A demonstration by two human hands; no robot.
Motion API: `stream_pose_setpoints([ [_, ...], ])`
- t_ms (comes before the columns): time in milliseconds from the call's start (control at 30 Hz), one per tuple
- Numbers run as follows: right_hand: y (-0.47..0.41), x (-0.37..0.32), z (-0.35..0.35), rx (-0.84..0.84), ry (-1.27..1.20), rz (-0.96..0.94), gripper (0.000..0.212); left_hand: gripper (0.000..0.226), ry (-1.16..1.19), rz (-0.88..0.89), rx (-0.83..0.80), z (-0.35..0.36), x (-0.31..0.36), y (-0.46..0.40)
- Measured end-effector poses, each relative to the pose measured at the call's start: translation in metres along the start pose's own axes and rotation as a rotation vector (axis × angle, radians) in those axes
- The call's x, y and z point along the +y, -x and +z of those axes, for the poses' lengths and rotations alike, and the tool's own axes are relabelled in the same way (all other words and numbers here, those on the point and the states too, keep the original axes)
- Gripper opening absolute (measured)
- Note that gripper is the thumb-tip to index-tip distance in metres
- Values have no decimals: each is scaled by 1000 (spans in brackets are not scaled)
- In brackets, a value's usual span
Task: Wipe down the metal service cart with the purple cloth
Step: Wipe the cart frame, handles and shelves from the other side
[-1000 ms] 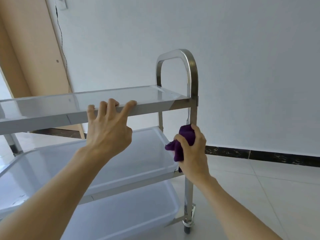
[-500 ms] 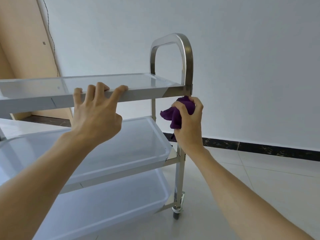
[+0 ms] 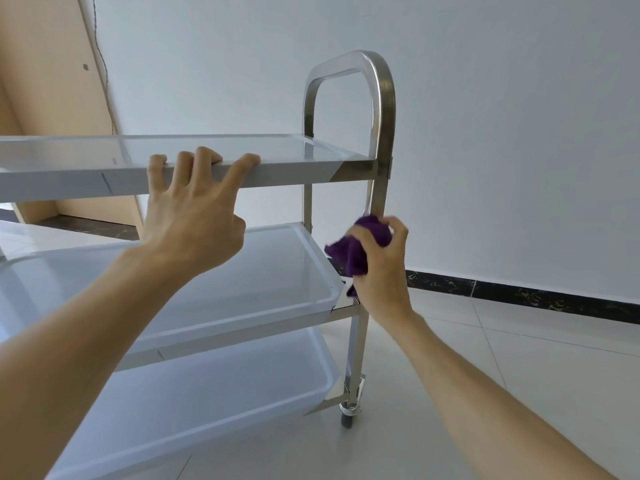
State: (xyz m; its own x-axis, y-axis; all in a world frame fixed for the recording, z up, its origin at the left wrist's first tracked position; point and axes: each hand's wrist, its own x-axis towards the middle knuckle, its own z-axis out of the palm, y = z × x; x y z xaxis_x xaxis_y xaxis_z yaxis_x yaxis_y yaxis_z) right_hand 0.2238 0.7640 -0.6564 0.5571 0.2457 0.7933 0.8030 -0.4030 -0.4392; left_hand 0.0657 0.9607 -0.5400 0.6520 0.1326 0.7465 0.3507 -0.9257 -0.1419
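Mid-task, by the look of it. Right hand (image 3: 379, 271) grips the bunched purple cloth (image 3: 360, 247) against the cart's (image 3: 384, 140) near corner post, between the top and middle shelves. Left hand (image 3: 194, 216) hooks its fingers over the top shelf (image 3: 294, 169) edge, steadying. Post work under way; nothing shows which shelves, trays or the handle loop (image 3: 346, 62) beyond are done.

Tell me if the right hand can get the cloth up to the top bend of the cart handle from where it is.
Probably yes: the right hand grips the purple cloth against the post, and the handle above looks bare.
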Motion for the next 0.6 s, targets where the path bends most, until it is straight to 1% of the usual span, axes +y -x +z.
stream_pose_setpoints([
  [100, -31, -14, -7, 77, 16, -32, 58, 79, -4, 15, 2, 0, -1, 0],
  [167, -29, -11, -6, 51, 64, -56, 62, 79, 6, 21, 3, 0, -5, 1],
  [233, -10, -1, -4, -28, 118, -63, 65, 78, 36, 22, 14, 0, -6, 4],
  [300, 18, 11, 1, -139, 151, -20, 67, 77, 68, 35, 30, 1, -7, 8],
  [367, 46, 21, 5, -248, 176, 10, 67, 75, 106, 50, 50, 3, -7, 12],
  [433, 62, 26, 6, -308, 215, 37, 66, 71, 161, 54, 83, 5, -9, 17],
  [533, 61, 18, 3, -285, 346, 62, 64, 55, 217, 133, 136, 11, -7, 35],
  [600, 53, 7, 4, -249, 375, 9, 66, 46, 260, 227, 95, 22, -3, 56],
])
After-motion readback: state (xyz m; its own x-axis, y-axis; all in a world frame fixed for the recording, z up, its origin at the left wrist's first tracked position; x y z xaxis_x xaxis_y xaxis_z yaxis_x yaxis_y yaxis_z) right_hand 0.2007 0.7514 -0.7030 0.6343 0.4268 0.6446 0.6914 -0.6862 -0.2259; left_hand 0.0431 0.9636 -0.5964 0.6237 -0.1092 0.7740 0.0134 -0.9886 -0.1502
